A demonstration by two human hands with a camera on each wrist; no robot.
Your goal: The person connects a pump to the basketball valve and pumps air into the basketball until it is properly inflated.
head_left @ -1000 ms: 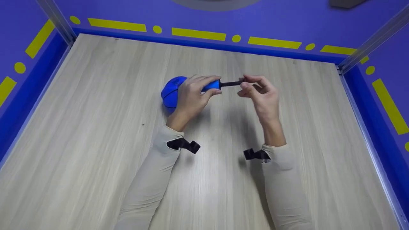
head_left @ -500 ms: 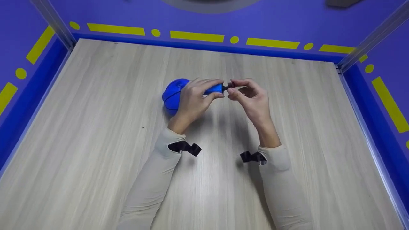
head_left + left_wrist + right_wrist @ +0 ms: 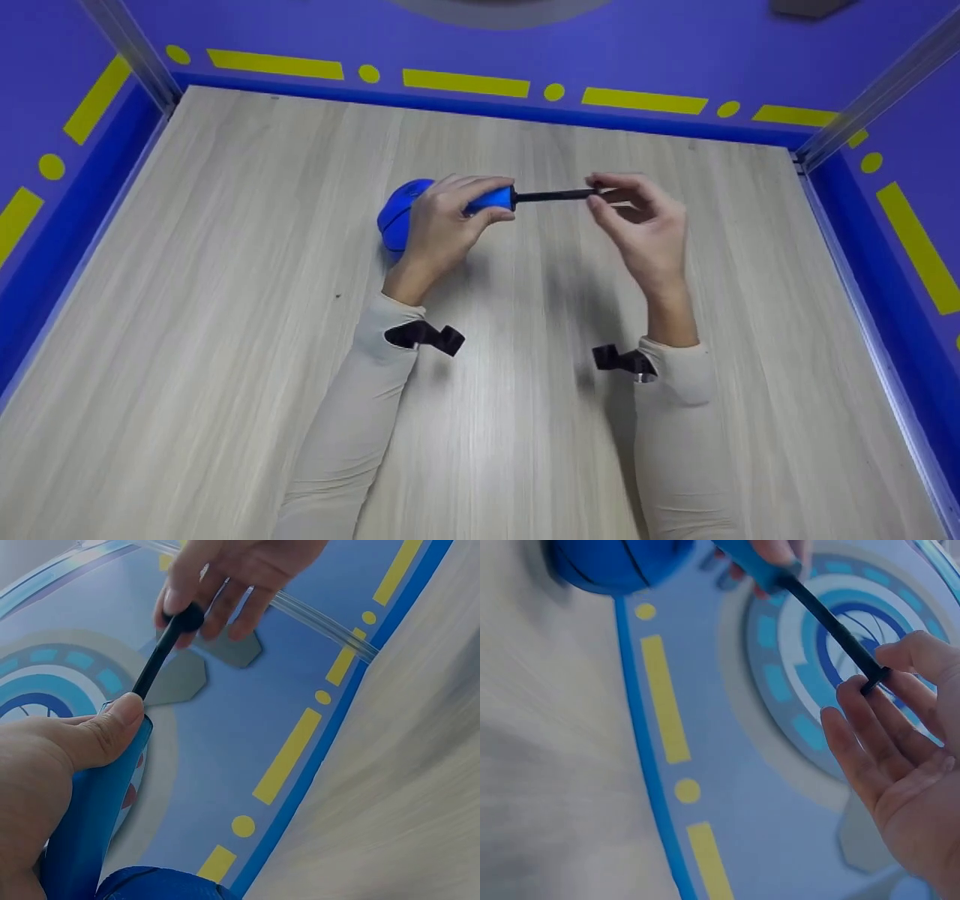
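the left hand [image 3: 439, 221] grips the blue pump [image 3: 491, 198], the right hand [image 3: 651, 229] pinches its extended rod [image 3: 555, 196]: apparently a pumping step, probably calling for an inward push.

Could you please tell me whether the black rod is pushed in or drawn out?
Drawn out: a long stretch of black rod shows between blue tube and right hand.

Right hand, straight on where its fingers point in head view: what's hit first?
Likely the end of the blue tube, along the rod the right hand pinches; the left hand grips right there, so depth leaves open which is touched first.
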